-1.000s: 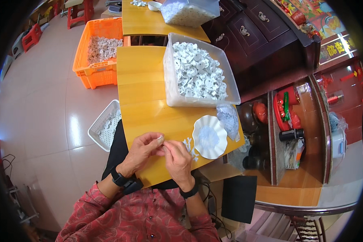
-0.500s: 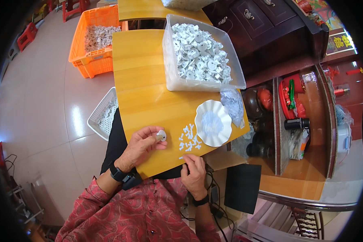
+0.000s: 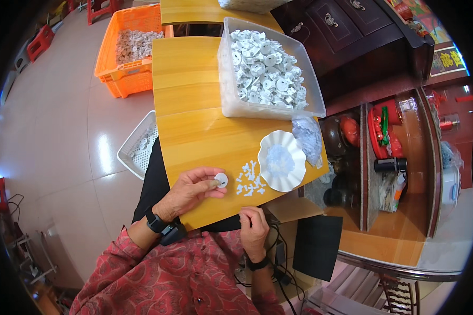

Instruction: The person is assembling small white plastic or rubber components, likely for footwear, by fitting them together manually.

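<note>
My left hand (image 3: 193,193) pinches a round white plastic part (image 3: 222,180) between thumb and fingers, a little over the yellow table. A small dark slot shows in the part's face. At the table's near edge my right hand (image 3: 254,231) is closed, its fingertips curled together; whatever they may hold is hidden. Several small white plastic pieces (image 3: 250,181) lie loose on the tabletop between the left hand and a white scalloped dish (image 3: 298,170). That dish holds a heap of tiny pale pieces (image 3: 280,160).
A clear plastic bin (image 3: 242,110) heaped with white parts stands on the yellow table (image 3: 189,105). Beside the dish is a plastic bag (image 3: 307,137) of pale pieces. An orange crate (image 3: 125,85) and a white basket (image 3: 125,152) sit left of the table; dark cabinet and shelves rise to the right.
My right hand has drawn back from the loose pieces toward the table edge, its fingers more curled. The round part in my left hand has turned its slotted face more into view.
</note>
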`<control>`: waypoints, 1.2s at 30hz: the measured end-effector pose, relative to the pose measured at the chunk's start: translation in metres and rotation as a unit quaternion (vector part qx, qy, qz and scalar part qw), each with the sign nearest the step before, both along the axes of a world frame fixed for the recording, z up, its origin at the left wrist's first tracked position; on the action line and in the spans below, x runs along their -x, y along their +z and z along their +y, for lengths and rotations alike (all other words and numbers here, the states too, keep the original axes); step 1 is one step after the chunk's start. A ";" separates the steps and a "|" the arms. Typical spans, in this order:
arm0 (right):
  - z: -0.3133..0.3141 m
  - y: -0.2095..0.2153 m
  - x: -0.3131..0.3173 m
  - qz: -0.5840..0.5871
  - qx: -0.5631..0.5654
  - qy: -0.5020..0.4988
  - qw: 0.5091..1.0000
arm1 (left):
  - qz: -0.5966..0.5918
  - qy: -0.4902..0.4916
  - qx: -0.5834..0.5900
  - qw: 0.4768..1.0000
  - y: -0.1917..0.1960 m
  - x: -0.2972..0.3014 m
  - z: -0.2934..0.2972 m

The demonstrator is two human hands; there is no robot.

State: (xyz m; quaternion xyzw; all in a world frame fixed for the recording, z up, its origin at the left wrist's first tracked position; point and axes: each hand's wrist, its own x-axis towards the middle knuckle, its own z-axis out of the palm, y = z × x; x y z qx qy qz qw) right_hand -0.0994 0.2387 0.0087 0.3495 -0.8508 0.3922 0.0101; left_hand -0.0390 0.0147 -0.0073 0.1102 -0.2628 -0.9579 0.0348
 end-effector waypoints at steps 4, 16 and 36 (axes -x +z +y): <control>-0.031 0.020 -0.008 -0.186 0.092 -0.075 0.975 | 0.024 -0.019 -0.012 0.999 0.001 -0.003 -0.001; -0.089 0.037 -0.004 -0.085 0.109 -0.008 0.990 | 0.079 -0.007 -0.024 0.997 -0.005 -0.015 -0.003; -0.092 0.041 -0.006 0.009 0.057 0.026 0.998 | 0.075 -0.028 0.028 0.996 -0.009 -0.015 -0.004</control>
